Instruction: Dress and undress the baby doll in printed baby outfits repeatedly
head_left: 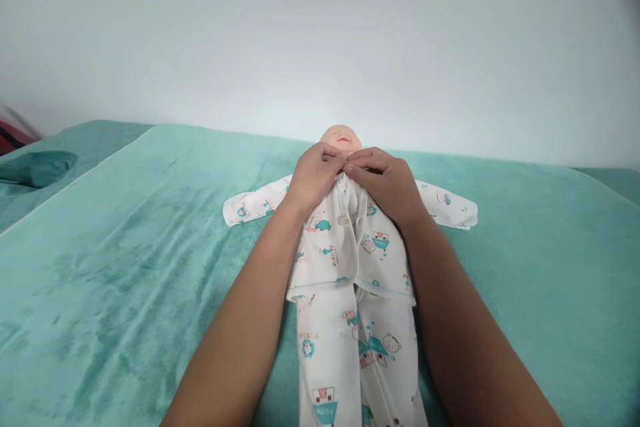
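Note:
A baby doll (pixel 342 135) lies on its back, its head toward the wall. It wears a white printed baby jacket (pixel 325 260) and matching trousers (pixel 327 340). At the collar, just below the doll's chin, my left hand (pixel 317 172) pinches the jacket's edge. My right hand (pixel 387 180) pinches the same spot from the other side, the fingertips of both hands meeting there. What lies between the fingertips is mostly hidden. Below them a button (pixel 342 187) and a lower button (pixel 345 221) show on the front, which hangs apart toward the hem. Both sleeves spread out sideways.
A green plush cover (pixel 150 267) spreads under the doll, with creases on the left. Behind it rises a white wall (pixel 300 33). At the far left edge there is a dark red object (pixel 13 138), partly out of view, near bunched green cloth (pixel 40 167).

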`<state>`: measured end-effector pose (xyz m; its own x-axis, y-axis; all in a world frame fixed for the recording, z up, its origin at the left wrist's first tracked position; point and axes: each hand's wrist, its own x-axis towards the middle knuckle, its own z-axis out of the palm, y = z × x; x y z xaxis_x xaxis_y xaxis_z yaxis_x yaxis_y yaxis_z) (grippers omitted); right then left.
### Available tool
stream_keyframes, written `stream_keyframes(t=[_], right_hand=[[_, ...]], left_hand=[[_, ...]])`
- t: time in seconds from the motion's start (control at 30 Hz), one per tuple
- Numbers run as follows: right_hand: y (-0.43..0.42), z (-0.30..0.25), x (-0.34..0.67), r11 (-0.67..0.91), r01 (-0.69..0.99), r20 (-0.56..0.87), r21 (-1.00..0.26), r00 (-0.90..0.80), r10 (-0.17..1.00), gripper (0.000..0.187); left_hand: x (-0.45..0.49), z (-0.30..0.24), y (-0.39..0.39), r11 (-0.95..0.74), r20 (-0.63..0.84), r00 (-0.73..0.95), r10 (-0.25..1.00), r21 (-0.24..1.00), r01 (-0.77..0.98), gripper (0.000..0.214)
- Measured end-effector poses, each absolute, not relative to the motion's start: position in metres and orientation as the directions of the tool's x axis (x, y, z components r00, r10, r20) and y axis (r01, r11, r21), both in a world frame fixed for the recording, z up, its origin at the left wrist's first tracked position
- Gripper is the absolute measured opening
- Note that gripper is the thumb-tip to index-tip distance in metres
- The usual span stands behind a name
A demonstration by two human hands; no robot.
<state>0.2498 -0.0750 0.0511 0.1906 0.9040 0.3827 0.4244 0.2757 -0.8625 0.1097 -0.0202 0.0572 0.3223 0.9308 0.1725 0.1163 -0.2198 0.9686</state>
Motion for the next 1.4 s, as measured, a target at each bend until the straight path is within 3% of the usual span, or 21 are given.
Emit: stream_keyframes(t=[0.33,0.6,0.83,1.2,1.4], right_hand=[[-0.0714,0.0447,0.2575,0.239,0.210,0.277,-0.948,0.172,0.945,0.013],[-0.0675,0.0450,0.2537,0.152,0.311,0.225,-0.938,0.217,0.950,0.033],[-0.0698,0.0471,0.2516,0.130,0.378,0.225,-0.917,0.221,0.949,0.030],[-0.0673,0.0412,0.2532,0.235,0.356,0.329,-0.904,0.231,0.916,0.016],[-0.0689,0.0424,0.2529,0.203,0.335,0.292,-0.920,0.243,0.925,0.019]], left_hand=[[0.1119,0.0558,-0.0213,-0.232,0.199,0.271,0.942,0.968,0.094,0.020],[0.1143,0.0593,-0.0248,-0.068,0.101,0.228,0.968,0.987,-0.148,0.025],[0.1151,0.0599,-0.0267,-0.055,0.087,0.196,0.977,0.985,-0.161,0.029],[0.1142,0.0603,-0.0257,-0.079,0.097,0.219,0.971,0.993,-0.088,0.025],[0.1121,0.0577,-0.0264,-0.026,0.074,0.261,0.962,0.982,-0.185,0.028]])
